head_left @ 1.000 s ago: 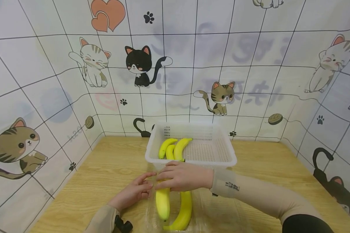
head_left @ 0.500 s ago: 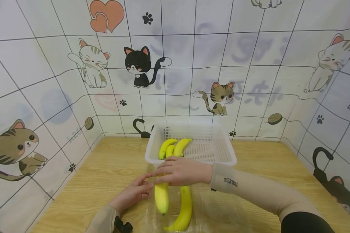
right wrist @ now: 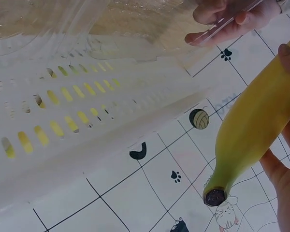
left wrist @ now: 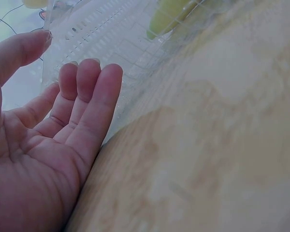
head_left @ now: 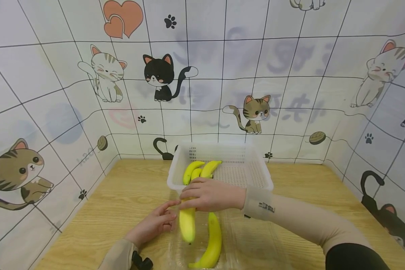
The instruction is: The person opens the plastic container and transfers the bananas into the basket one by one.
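Observation:
In the head view my right hand [head_left: 212,194] grips a yellow banana [head_left: 188,227] from above, holding it over the left part of a clear plastic container [head_left: 173,255]. The right wrist view shows the fingers round this banana [right wrist: 253,116], its dark tip hanging free beside the white basket [right wrist: 150,113]. A second banana [head_left: 214,243] lies curved inside the clear container. My left hand [head_left: 154,224] rests at the container's left edge, fingers relaxed. Seen from the left wrist, its thumb and fingertips are right at the clear plastic wall [left wrist: 135,63], and the palm [left wrist: 38,164] holds nothing.
Behind the clear container stands a white perforated basket [head_left: 269,182] with several bananas [head_left: 192,171] at its left side. Wooden tabletop [head_left: 138,187] extends left and right of them. A cat-printed wall covering [head_left: 206,90] encloses the back and sides.
My right hand has lifted the banana and moved it slightly away from me, toward the white basket. The left hand and the second banana stay in place.

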`<action>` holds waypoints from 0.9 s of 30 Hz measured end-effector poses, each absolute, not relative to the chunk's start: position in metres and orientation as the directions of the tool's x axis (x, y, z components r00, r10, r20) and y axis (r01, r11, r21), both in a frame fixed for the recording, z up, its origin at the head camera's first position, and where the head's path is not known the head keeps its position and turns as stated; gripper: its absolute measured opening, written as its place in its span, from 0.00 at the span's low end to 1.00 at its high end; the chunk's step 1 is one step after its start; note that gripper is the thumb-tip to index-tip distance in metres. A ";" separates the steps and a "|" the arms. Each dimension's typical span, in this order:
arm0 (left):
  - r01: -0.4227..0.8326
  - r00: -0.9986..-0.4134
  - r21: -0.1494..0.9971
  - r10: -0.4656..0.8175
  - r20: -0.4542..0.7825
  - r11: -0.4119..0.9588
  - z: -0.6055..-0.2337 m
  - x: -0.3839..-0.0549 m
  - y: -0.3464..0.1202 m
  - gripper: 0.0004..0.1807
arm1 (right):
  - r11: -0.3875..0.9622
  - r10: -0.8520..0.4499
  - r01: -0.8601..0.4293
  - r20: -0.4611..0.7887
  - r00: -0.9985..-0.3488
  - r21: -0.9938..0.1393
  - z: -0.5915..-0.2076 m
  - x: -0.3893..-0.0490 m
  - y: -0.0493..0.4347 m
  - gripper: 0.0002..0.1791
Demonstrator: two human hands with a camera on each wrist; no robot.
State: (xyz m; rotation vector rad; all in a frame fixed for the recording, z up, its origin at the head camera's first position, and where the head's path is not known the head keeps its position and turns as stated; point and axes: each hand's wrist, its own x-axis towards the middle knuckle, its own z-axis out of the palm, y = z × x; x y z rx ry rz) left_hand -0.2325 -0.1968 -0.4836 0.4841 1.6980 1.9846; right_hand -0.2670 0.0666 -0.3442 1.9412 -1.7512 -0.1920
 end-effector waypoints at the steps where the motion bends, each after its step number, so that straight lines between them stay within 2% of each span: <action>1: -0.129 -0.822 0.985 0.568 -0.042 -0.113 -0.483 -0.232 -0.197 0.28 | -0.034 -0.960 -0.886 0.231 0.157 0.463 -0.344 -0.267 0.067 0.24; 17: -0.132 -0.822 0.985 0.567 -0.049 -0.107 -0.485 -0.234 -0.198 0.29 | -0.024 -0.960 -0.871 0.232 0.157 0.490 -0.342 -0.276 0.069 0.25; 27: -0.135 -0.819 0.989 0.569 -0.074 -0.066 -0.485 -0.238 -0.198 0.28 | -0.013 -0.959 -0.866 0.240 0.153 0.499 -0.338 -0.283 0.072 0.21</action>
